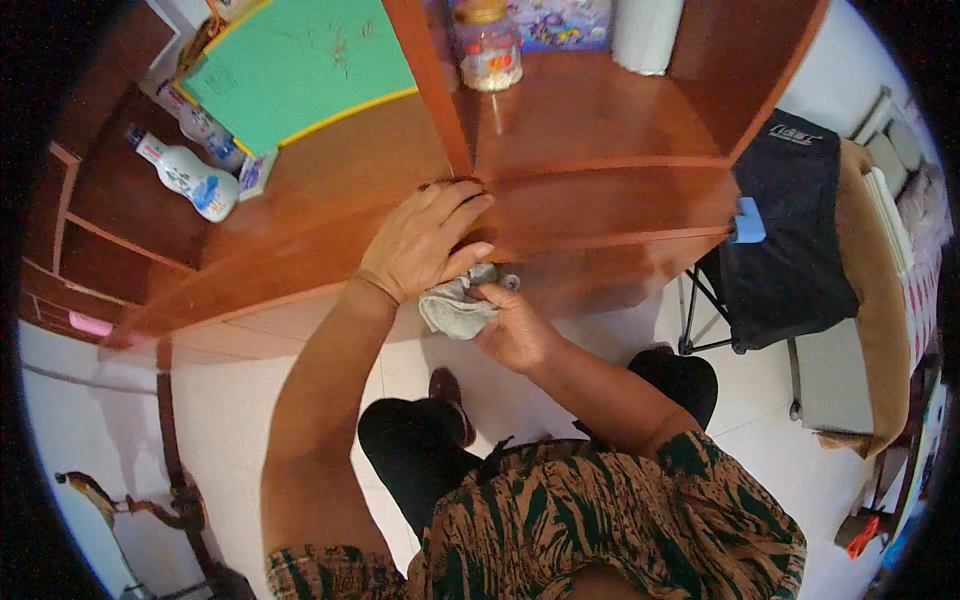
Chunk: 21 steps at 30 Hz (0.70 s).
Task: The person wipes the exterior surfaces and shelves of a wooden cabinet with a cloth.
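Note:
My left hand (pixel 430 235) lies flat on the front ledge of a reddish-brown wooden cabinet (pixel 330 200), by the foot of its upright divider. Its fingers are stretched out, with the thumb apart, and nothing shows in its grasp. Just below and to the right, my right hand (pixel 515 330) grips a crumpled grey cloth (pixel 458 308) against the cabinet's front, under the ledge. A small round knob (pixel 511 282) sits beside the cloth.
On the shelves stand a white-and-blue bottle (pixel 190 178), a green board (pixel 310 70), a lidded jar (pixel 488 50) and a white roll (pixel 645 35). A blue corner guard (pixel 748 220) covers the right corner. A black folding chair (pixel 785 230) stands at right.

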Tool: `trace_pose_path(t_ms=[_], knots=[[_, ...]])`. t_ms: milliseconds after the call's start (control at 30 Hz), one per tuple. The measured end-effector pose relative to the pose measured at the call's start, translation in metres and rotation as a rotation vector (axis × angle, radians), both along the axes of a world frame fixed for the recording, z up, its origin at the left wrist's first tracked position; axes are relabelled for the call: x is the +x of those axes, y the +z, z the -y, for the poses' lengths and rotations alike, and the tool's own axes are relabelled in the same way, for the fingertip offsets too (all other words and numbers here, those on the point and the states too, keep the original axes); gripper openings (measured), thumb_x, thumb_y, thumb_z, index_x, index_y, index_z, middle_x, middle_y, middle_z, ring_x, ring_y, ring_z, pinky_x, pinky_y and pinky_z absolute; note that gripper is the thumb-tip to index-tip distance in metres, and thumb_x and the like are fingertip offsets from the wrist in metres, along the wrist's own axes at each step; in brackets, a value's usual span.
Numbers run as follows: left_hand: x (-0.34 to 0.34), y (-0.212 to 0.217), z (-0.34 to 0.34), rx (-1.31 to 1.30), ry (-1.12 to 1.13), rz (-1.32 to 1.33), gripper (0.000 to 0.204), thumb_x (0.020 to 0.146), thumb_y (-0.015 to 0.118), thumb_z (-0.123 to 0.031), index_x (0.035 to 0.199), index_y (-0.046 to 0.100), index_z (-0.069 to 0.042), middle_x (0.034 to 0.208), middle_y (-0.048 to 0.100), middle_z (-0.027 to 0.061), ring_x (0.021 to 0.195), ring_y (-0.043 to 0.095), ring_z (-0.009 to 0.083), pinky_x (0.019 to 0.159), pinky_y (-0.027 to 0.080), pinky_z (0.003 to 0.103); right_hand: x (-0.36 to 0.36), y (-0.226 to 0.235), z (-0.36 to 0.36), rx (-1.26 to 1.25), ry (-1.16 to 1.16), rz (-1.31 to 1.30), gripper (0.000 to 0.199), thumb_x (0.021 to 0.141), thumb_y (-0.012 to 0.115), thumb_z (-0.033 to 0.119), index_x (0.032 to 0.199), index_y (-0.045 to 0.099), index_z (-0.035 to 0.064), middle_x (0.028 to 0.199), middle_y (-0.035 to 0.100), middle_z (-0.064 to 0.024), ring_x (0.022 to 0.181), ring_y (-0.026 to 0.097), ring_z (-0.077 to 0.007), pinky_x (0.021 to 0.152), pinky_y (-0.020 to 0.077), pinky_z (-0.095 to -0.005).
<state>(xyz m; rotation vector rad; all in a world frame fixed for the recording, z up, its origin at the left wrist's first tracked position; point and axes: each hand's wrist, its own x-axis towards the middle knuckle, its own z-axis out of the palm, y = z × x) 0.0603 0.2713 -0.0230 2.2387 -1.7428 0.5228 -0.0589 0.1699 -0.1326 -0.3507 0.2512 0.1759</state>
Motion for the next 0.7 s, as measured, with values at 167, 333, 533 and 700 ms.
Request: trace_pose_path(t_ms=[167,333,533,700], knots=[[-0.010,0.002,-0.032,-0.235,0.267,-0.073,0.028,0.089,0.058,-0.026,0.106,0.062,-0.005,0.107,0.061,0.0137,0.100,0.057,0.0332,0.083,0.047,0.041,-0.027,0.029,0.036,-0.072,-0.134,-0.025,0.034,0.088,0.057,0.008,0.121,0.052,0.0029,0.118,0.060,-0.0120,0.111,0.058,-0.0284,0.095,0.0500,-0.0455],[0.012,-0.009,-0.102,-0.324,0.602,-0.094,0.018,0.090,0.058,-0.022,0.096,0.065,-0.007,0.099,0.063,0.0127,0.092,0.060,0.0330,0.079,0.049,0.041,-0.052,0.015,0.077,-0.171,-0.290,-0.061,0.034,0.086,0.060,0.009,0.119,0.054,0.0031,0.114,0.062,-0.0117,0.107,0.060,-0.0286,0.094,0.0503,-0.0456],[0.019,-0.015,-0.094,-0.519,1.122,-0.366,0.026,0.088,0.059,-0.033,0.095,0.070,-0.011,0.098,0.067,0.0145,0.090,0.064,0.0337,0.078,0.050,0.040,-0.029,0.012,0.015,-0.369,-0.364,-0.108,0.038,0.082,0.064,0.007,0.118,0.052,0.0060,0.117,0.059,-0.0114,0.108,0.059,-0.0274,0.090,0.0514,-0.0470],[0.021,-0.021,-0.090,-0.575,1.157,-0.295,0.031,0.088,0.058,-0.039,0.096,0.071,-0.012,0.097,0.068,0.0134,0.088,0.065,0.0327,0.076,0.050,0.041,0.014,-0.008,-0.026,-0.139,-0.233,-0.239,0.039,0.083,0.062,0.001,0.120,0.049,0.0010,0.116,0.058,-0.0141,0.109,0.059,-0.0310,0.093,0.0521,-0.0476]])
